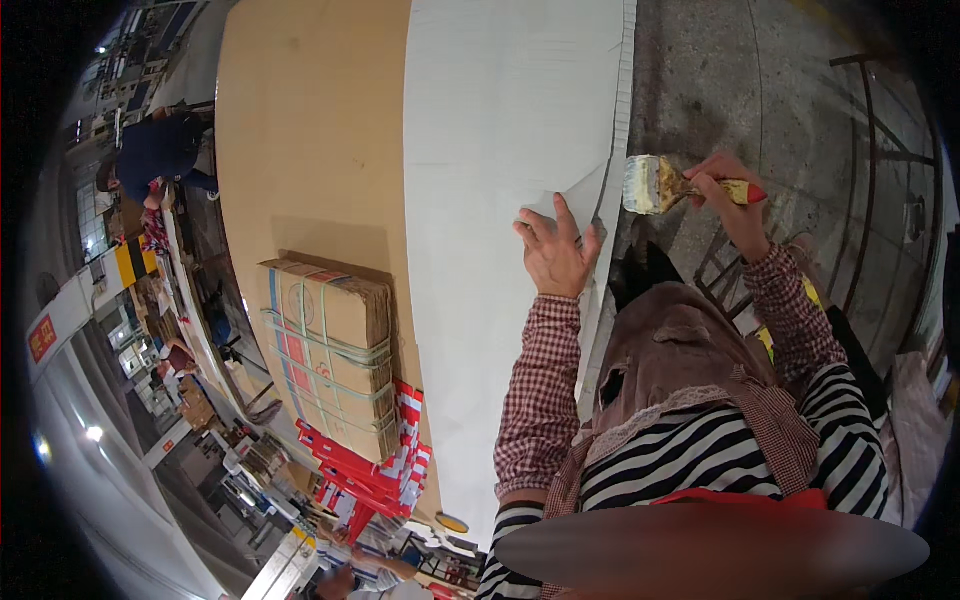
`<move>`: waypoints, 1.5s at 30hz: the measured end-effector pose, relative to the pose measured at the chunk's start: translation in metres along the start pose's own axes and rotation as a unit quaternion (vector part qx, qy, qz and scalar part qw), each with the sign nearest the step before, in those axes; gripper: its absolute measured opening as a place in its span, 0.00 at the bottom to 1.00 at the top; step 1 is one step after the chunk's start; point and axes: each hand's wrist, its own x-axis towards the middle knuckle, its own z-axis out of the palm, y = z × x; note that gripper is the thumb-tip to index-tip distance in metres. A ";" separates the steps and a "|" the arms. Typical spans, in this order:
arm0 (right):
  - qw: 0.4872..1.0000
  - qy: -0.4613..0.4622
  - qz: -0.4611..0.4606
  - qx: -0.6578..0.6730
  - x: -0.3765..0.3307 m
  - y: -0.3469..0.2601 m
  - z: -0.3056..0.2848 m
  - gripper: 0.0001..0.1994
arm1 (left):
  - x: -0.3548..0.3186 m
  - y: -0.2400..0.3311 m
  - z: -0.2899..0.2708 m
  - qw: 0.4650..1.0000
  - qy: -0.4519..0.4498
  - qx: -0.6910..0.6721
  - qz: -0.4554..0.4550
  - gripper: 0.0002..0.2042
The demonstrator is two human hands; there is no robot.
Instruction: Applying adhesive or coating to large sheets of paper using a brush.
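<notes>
A wide paintbrush (643,187) is gripped by its handle in my right hand (730,200). Its bristles look coated with something pale, and the handle ends in red. The brush is over the floor, just right of the edge of a long white sheet (490,110). My left hand (560,252) rests on that sheet near its right edge, fingers spread and holding nothing. Close by its fingertips, the sheet's edge is lifted or creased. Several layers show along the right edge.
Brown cardboard (310,130) lies left of the sheet. On it sits a string-tied bundle of folded cardboard (335,350), beside red-and-white pieces (375,490). Metal bars (868,160) stand over the concrete floor (720,90) at right. Another person (160,150) is at far left.
</notes>
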 end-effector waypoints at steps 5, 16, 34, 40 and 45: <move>0.996 0.043 -0.059 -0.045 0.018 -0.004 0.014 0.05 | 0.001 -0.003 -0.003 0.999 0.000 0.038 0.017 0.28; 0.995 0.023 -0.062 -0.078 0.015 0.001 0.019 0.03 | 0.002 -0.002 -0.005 0.999 -0.002 0.032 0.019 0.27; 0.986 0.033 -0.126 -0.109 -0.004 -0.005 0.010 0.03 | -0.009 0.016 0.002 0.999 0.028 0.021 -0.024 0.34; 0.977 0.041 -0.158 -0.140 -0.001 0.003 0.010 0.04 | -0.046 0.025 0.013 0.994 0.021 0.065 -0.083 0.36; 0.980 0.016 -0.138 -0.140 -0.008 0.008 0.026 0.05 | -0.041 0.007 0.009 0.998 0.039 0.051 -0.007 0.30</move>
